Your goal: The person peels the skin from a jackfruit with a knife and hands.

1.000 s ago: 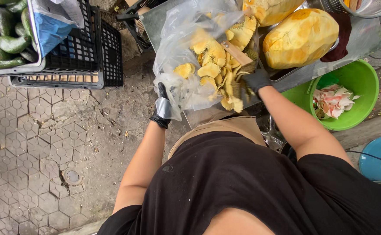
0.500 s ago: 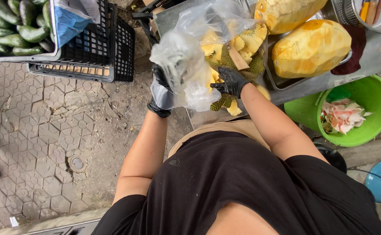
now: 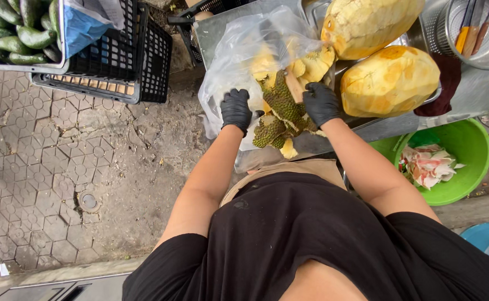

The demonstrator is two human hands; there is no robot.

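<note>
Both my hands wear black gloves. My left hand grips the edge of a clear plastic bag that rests on a metal table. My right hand presses on a heap of green spiky jackfruit peel at the bag's mouth, with yellow scraps around it. Two large peeled yellow jackfruit pieces lie on the table just right of my right hand.
A green tub with pale scraps sits on the ground at right. A black crate and a tray of green fruit stand at upper left. A metal bowl holding utensils is at top right. Paved ground lies to the left.
The bag has dropped lower and opened out. My right hand moved onto the green peel, and more spiky peel now shows where yellow scraps were.
</note>
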